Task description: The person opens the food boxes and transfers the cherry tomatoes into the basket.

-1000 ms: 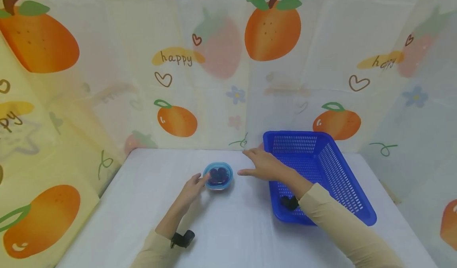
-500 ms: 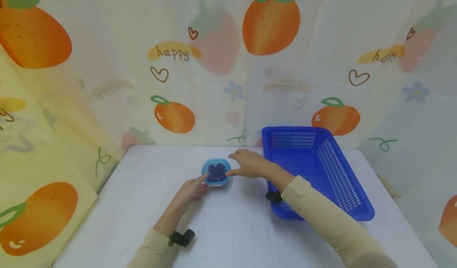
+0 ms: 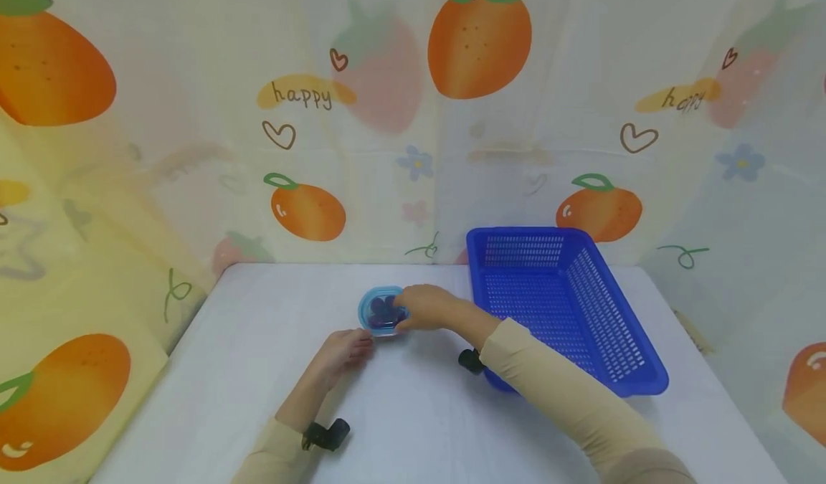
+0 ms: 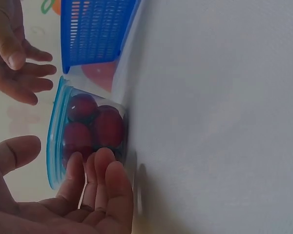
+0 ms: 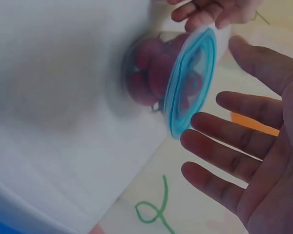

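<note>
Right hand (image 3: pixel 426 306), fingers splayed, hovering by blue-rimmed clear plastic tub (image 4: pixel 56 131) of round dark-red fruits (image 4: pixel 80 136); left hand (image 3: pixel 342 351), loosely uncurled, flanking tub near-left, contact unclear.

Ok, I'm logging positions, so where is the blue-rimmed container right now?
In the head view, the blue-rimmed container stands on the white table, left of the blue basket, between the left hand and the right hand.

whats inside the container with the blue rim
Several round, dark red fruits show through the clear container. Any covered by these or, in the left wrist view, by the left hand, are hidden.
</note>
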`<action>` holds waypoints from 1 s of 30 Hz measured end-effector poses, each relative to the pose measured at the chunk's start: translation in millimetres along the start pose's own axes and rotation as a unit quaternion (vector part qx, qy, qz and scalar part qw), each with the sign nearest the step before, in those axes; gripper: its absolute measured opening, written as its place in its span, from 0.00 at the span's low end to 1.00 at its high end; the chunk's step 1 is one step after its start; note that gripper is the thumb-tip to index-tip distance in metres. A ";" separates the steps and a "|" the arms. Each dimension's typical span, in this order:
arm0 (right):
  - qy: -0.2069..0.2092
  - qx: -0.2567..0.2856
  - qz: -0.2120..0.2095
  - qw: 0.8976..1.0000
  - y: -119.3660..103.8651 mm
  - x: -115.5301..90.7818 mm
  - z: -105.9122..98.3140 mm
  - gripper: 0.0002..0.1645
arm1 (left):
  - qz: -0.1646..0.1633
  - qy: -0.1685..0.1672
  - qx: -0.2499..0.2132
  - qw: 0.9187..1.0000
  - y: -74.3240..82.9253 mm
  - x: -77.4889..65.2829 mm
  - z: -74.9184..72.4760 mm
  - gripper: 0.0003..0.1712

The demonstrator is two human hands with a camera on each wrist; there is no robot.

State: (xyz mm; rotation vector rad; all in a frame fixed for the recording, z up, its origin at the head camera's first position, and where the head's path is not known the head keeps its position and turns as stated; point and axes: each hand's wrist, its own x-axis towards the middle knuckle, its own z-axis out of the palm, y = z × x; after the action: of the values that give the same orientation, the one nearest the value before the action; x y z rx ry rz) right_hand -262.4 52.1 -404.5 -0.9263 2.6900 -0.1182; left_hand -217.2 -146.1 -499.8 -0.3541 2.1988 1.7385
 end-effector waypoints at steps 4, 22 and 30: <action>0.002 -0.012 -0.017 1.000 -5.3 2.6 3.8 0.27 | -0.003 0.005 -0.014 1.000 -1.1 0.7 0.6 0.26; 0.024 -0.090 -0.034 0.995 -17.2 16.2 21.6 0.08 | 0.010 0.007 -0.042 0.999 -2.7 7.2 3.5 0.18; 0.032 -0.114 -0.059 0.991 -21.3 18.7 28.0 0.08 | 0.016 0.013 -0.055 0.998 -3.5 7.6 4.5 0.16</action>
State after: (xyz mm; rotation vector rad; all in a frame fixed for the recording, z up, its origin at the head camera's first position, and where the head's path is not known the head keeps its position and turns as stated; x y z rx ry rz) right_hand -255.5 24.4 -432.2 -1.1683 2.7478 0.1408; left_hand -222.4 -142.6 -506.9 -0.3695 2.1433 1.8865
